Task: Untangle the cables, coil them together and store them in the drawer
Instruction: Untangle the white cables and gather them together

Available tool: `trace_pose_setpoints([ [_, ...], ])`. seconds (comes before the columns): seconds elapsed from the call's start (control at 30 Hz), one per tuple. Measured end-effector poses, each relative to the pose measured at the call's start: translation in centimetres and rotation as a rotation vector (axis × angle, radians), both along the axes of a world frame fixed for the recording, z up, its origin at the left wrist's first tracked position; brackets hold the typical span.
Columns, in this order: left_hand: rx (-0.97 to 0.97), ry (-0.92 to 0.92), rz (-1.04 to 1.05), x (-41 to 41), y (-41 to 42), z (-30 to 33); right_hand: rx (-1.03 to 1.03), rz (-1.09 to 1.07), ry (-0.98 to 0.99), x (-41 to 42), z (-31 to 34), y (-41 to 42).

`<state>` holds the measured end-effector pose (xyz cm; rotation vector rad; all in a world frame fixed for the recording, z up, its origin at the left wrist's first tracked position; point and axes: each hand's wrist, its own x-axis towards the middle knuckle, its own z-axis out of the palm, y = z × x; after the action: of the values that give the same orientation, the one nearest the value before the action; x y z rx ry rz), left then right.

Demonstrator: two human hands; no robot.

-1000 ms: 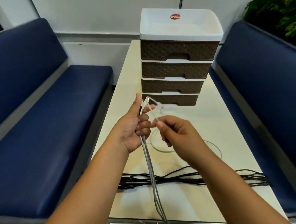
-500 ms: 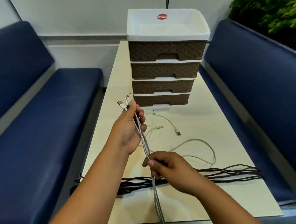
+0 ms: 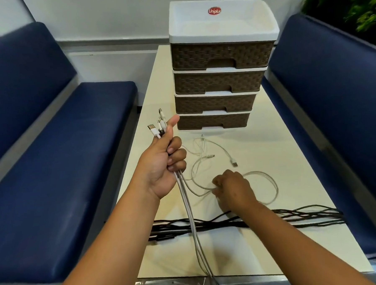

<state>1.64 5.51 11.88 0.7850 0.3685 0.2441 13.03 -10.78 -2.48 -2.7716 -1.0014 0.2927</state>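
Cream table (image 3: pixel 292 163), drawer unit (image 3: pixel 218 79), cables (image 3: pixel 226 149)

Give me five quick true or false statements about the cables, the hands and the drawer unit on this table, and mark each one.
1. The left hand grips a bundle of white cables with the plugs sticking up above the fist. True.
2. The right hand is raised in the air, touching nothing. False: it is down at the table, on the loose white cable loop.
3. All four drawers of the drawer unit are shut. True.
4. The black cables are already coiled up. False: they lie stretched in a long bunch across the near part of the table.
5. One white cable plug lies on the table, free of both hands. True.
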Motion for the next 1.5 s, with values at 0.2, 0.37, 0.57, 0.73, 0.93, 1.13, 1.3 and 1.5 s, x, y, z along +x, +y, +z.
trace_pose_setpoints([
  [0.2, -0.002, 0.008, 0.014, -0.7, -0.3, 0.1, -0.025, 0.169, -0.238, -0.4, -0.4, 0.1],
  [0.37, -0.02, 0.013, 0.013, -1.4, -0.8, 0.4, 0.467, -0.054, 0.17, 0.6, 4.7, -0.5],
  [0.57, -0.026, -0.006, 0.023, -1.9, -2.0, 1.0, 1.286, -0.185, 0.88, 1.4, 11.7, -1.5],
  [0.73, -0.016, -0.012, 0.034, -2.3, -3.4, 1.5, 1.536, -0.061, 1.099, 0.8, 13.7, -4.0],
  [0.93, -0.021, -0.002, 0.023, -2.9, -5.8, 1.8, 1.496, 0.075, 1.095, -1.4, 15.4, -7.3],
  [1.13, 0.033, -0.013, -0.033, -4.2, -8.4, 2.8, 1.227, 0.158, 1.037, -5.0, 16.2, -12.7],
  [1.3, 0.09, -0.029, -0.068, -5.7, -11.0, 3.9, 0.91, 0.136, 1.005, -7.5, 15.4, -16.5],
  [1.5, 0.174, -0.115, -0.089, -7.7, -13.8, 6.7, 0.508, 0.132, 1.013, -9.9, 12.4, -19.8],
])
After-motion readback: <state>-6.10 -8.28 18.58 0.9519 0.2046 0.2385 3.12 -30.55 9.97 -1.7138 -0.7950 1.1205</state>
